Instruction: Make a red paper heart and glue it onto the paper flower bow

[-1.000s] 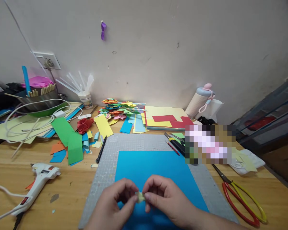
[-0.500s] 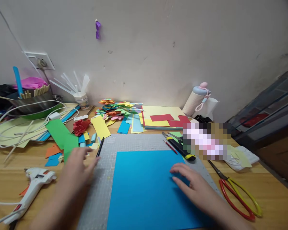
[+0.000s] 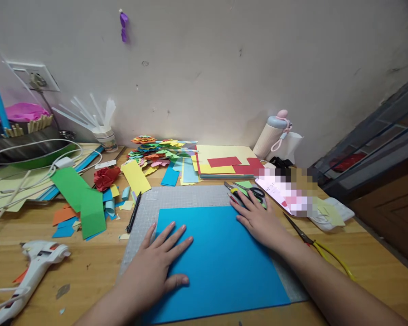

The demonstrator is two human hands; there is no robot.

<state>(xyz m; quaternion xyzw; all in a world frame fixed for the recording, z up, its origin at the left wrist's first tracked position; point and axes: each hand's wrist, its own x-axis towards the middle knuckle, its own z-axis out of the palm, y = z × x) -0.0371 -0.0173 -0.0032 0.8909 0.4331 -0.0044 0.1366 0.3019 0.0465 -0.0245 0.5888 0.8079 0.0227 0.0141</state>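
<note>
Across blue paper: left hand spread, grip empty.
Near cutter: right hand, grip unclear; careless sweep might cause cuts.

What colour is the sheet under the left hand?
The sheet is plain blue, clearest in the head view.

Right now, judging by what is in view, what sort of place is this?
Probably a papercraft table by a wall: a glue gun lies on the left, a blue sheet rests on a gray cutting mat, and layered, colorful paper pieces are piled near the wall.
</note>
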